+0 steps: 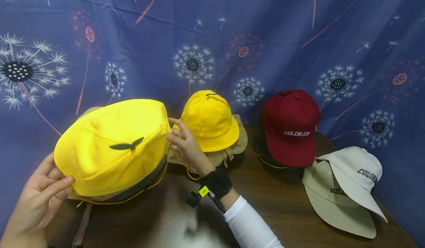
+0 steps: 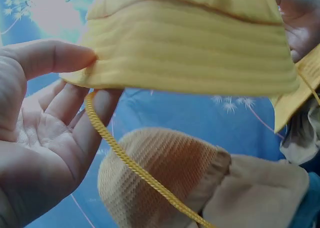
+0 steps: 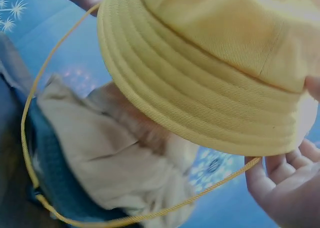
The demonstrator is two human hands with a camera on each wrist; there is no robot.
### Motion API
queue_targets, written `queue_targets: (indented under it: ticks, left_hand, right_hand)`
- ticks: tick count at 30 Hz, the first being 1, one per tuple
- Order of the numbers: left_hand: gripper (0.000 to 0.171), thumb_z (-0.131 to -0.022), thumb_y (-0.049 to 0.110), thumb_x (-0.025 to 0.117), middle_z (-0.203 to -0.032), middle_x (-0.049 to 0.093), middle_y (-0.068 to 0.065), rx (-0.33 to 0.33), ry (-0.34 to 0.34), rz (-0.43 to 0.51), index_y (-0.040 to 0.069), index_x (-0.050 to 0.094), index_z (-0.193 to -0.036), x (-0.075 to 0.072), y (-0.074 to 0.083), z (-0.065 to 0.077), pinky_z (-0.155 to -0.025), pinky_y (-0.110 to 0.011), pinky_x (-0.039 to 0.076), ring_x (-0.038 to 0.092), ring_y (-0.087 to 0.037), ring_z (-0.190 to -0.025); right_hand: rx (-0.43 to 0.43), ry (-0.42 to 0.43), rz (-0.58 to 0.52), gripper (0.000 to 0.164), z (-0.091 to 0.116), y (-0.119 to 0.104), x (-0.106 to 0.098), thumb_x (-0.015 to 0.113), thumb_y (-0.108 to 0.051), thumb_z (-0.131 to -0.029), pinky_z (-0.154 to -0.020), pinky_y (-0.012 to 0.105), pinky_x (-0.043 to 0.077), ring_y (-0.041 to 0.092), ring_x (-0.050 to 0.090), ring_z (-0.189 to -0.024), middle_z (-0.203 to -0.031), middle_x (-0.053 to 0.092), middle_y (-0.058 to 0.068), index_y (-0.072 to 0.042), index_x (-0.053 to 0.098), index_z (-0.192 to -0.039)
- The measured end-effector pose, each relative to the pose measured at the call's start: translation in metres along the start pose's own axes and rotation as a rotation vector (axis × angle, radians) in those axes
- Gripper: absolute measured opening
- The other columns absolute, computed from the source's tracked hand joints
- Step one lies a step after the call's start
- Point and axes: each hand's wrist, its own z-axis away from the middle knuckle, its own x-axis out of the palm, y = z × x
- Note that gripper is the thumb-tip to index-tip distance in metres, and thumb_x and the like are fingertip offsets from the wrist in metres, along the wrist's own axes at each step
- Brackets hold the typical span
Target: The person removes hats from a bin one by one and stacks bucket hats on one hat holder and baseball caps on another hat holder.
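Observation:
A yellow bucket hat [image 1: 113,148] with a green leaf sprout on its crown hangs tilted between both hands. My left hand [image 1: 43,192] pinches the brim on the left, thumb on top and fingers beneath, as the left wrist view shows on the hat [image 2: 190,63]. At the opposite side of the brim, my right hand [image 1: 187,144] grips it between thumb and fingers. A yellow cord [image 3: 32,153] loops down from the hat. Below, a tan hat [image 2: 155,178] with mesh and cloth panels is partly hidden in the head view.
Another yellow bucket hat [image 1: 207,122] sits over a tan hat [image 1: 242,135] behind my right hand. Farther right stand a red COLORADO cap [image 1: 292,126] and a white cap [image 1: 360,170] overlapping a beige cap [image 1: 338,203]. A blue dandelion-print cloth [image 1: 149,37] hangs behind the brown table [image 1: 265,211].

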Motion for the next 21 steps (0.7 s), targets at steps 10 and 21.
queue_targets:
  ticks: [10,21]
  left_hand:
    - [0.07,-0.091,-0.026,0.021,-0.14,0.051,-0.019,-0.075,0.052,-0.292,-0.001,-0.003,-0.152,0.011,0.013,-0.031,-0.085,-0.028,0.058,0.063,-0.024,-0.115]
    - [0.061,-0.097,-0.015,0.028,-0.154,0.038,-0.011,-0.086,0.126,-0.254,0.0,0.009,-0.153,0.035,-0.007,-0.072,-0.089,-0.028,0.056,0.057,-0.02,-0.127]
  right_hand:
    - [0.078,0.176,0.163,0.044,0.012,-0.059,0.0,0.054,-0.021,-0.096,-0.081,0.032,0.057,0.01,0.064,-0.093,-0.112,0.065,0.009,-0.023,0.043,-0.139]
    - [0.085,0.342,0.218,0.043,0.026,-0.099,-0.013,0.056,-0.03,-0.096,-0.076,0.038,0.061,0.015,0.07,-0.09,-0.128,0.06,0.017,-0.014,0.045,-0.134]
